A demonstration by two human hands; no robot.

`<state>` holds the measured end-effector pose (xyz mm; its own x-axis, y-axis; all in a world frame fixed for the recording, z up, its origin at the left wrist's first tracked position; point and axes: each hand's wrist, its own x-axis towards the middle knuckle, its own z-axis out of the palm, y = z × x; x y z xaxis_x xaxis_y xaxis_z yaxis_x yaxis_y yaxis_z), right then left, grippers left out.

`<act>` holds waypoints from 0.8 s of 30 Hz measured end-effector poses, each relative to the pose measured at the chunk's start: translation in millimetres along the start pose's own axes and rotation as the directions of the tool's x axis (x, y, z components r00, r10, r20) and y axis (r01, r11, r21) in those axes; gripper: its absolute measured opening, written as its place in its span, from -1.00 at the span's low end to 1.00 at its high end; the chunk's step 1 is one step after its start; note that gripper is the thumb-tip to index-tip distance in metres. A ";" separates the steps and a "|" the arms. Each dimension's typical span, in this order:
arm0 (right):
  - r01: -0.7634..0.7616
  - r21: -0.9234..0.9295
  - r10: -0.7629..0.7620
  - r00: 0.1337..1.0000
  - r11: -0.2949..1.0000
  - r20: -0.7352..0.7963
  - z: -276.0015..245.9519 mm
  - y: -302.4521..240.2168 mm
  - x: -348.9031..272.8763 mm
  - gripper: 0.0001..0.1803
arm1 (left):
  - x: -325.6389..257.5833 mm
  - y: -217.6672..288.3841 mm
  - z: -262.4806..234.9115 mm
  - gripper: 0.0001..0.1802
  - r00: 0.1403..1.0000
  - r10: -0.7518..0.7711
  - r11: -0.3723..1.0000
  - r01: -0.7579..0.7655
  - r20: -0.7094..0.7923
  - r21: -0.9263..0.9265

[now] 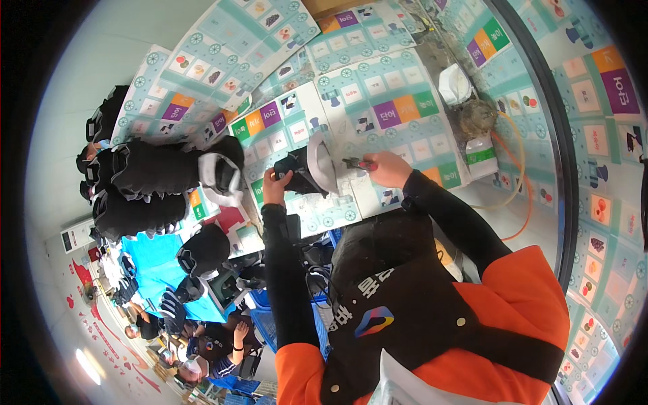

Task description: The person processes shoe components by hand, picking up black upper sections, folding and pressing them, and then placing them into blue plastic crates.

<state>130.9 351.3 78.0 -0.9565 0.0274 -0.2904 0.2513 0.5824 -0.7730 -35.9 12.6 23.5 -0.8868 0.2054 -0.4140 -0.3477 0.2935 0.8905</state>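
Observation:
My left hand (275, 185) is closed on the edge of a black cap (295, 169) over the patterned worktop, thumb on top. A pale curved piece, seemingly the cap's brim (323, 164), stands up on its right side. Just right of it, my right hand (391, 170) grips a small hand tool like pliers or snips (361, 164). Its handle is red, and its dark jaws point left toward the cap without touching it. Left of my left hand lies another black cap with a white inside (219, 171).
Stacks of nested black caps (148, 172) fill the left side. At the far right of the worktop (395, 88) sit a white container (454, 85), a ball of brownish fibre (478, 117) and a green-and-white box (480, 156). An orange hose (526, 202) hangs beside them. Other people (219, 344) sit lower left.

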 end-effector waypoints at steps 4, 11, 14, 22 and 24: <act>0.049 0.031 -0.050 0.999 0.998 0.017 -1.3 -5.1 -3.8 -0.71 | 18.6 -7.9 -14.6 -0.63 0.995 -0.099 0.995 0.099 -0.034 -0.005; 0.080 0.016 -0.081 0.996 0.997 0.024 3.6 -13.3 1.3 -0.66 | -2.4 -2.5 -14.2 -0.69 0.979 -0.202 0.940 0.196 0.005 -0.281; 0.067 -0.008 -0.067 0.998 0.998 0.012 6.8 -12.5 8.4 -0.68 | -11.1 0.2 -2.7 -0.62 0.970 -0.244 0.922 0.230 -0.005 -0.313; 0.079 -0.052 -0.071 0.986 0.996 0.150 17.0 -9.4 10.5 -0.67 | -30.8 4.8 -8.6 -0.40 0.989 -0.135 0.952 0.147 0.064 -0.267; 0.071 -0.014 -0.069 0.995 0.997 0.077 22.3 -7.9 9.0 -0.68 | -30.1 -1.6 -13.9 -0.44 0.986 -0.164 0.983 0.166 0.032 -0.079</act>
<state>123.6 328.8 68.9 -0.9574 -0.0759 -0.2786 0.1809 0.5945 -0.7835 -12.9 -7.1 37.2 -0.8077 0.1840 -0.5601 -0.5131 0.2484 0.8216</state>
